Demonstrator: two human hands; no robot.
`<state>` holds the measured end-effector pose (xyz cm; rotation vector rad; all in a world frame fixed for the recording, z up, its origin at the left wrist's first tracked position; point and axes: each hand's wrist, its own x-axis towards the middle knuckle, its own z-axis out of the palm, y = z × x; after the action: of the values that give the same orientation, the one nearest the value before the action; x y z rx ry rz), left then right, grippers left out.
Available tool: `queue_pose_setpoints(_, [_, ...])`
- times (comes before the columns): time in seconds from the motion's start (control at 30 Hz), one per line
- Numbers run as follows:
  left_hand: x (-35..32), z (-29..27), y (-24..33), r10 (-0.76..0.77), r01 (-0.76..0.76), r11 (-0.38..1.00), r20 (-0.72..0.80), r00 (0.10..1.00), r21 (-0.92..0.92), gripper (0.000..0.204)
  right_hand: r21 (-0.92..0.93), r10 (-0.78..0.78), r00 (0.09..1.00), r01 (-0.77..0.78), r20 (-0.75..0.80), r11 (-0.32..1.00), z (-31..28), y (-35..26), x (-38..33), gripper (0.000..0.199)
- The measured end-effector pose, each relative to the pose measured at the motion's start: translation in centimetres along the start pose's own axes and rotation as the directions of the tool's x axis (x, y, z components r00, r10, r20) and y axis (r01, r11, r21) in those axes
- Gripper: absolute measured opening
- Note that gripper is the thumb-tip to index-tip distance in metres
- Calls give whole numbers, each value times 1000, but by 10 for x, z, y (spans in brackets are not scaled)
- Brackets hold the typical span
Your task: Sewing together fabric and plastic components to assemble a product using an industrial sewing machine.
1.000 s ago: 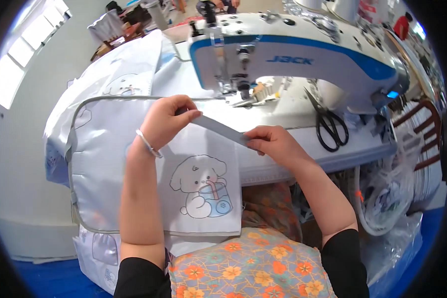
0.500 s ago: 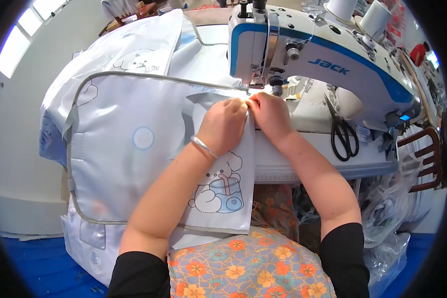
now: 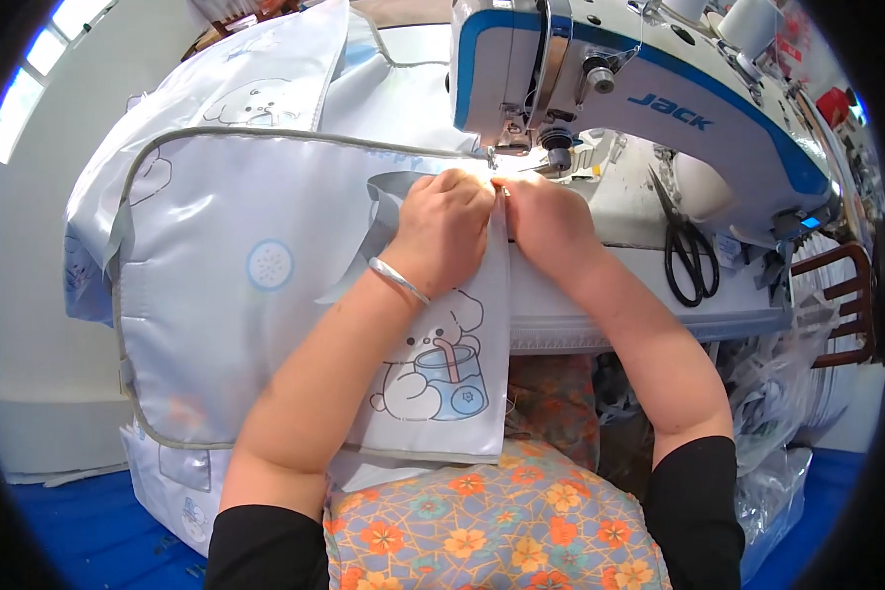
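Note:
A white, shiny fabric piece (image 3: 221,344) with grey edging and a cartoon animal print lies under my arms and reaches up to the white and blue sewing machine (image 3: 600,74). My left hand (image 3: 444,224) is closed in a pinch on the fabric's right edge, just in front of the needle area. Right beside it, the closed fingers of my right hand (image 3: 553,218) grip the same edge. The fingertips of both hands nearly touch. A loose grey strip (image 3: 371,236) lies on the fabric left of my left hand. Bright light hides detail at the stitching point.
Black-handled scissors (image 3: 690,258) rest on the machine table (image 3: 619,285) right of my right hand. More printed fabric (image 3: 192,118) is heaped at the far left. White thread cones (image 3: 747,22) stand behind the machine. Clear plastic bags (image 3: 772,492) and a brown chair (image 3: 846,305) are at the right.
The view has shifted slightly, so the machine sits a little higher and further right. Both hands still pinch the fabric edge, and the right hand is turned more inward.

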<state>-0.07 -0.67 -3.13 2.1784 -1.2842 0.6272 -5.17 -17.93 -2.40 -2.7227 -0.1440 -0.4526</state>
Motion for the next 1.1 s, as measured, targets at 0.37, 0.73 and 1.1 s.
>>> queue_pose_setpoints(0.37, [5,6,-2,-36,36,999,1,999,17,15,1,-77,996,77,47,997,-8,-2,-5,10])
queue_pose_setpoints(0.73, [9,4,-7,-18,19,1000,-76,997,18,19,193,-233,970,242,-68,951,-25,-27,-102,23])
queue_pose_setpoints(1.1, [6,-9,-4,84,-84,994,-15,996,-76,20,177,-506,844,534,-179,827,-8,-35,-145,25])
